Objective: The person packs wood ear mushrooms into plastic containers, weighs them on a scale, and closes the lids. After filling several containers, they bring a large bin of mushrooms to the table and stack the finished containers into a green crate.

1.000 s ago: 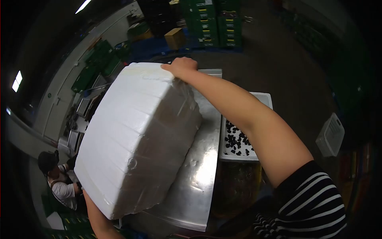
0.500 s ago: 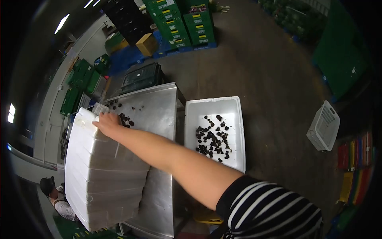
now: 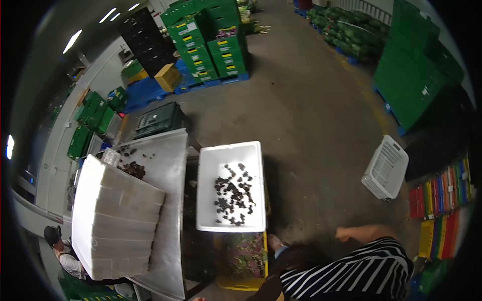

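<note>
Resting on the steel desk [image 3: 165, 200] at left, white foam box [image 3: 113, 220], right hand [image 3: 345, 234] fisted and empty near the striped sleeve [image 3: 351, 273], left hand unseen, open foam tray [image 3: 230, 193] of dark pieces beside the desk.

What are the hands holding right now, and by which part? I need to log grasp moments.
Nothing visible. The right hand is a bare closed fist near the striped sleeve, clear of the foam box stack on the steel table. The left hand is out of view.

Right hand [image 3: 344, 234] off foam box [image 3: 113, 220]
</note>
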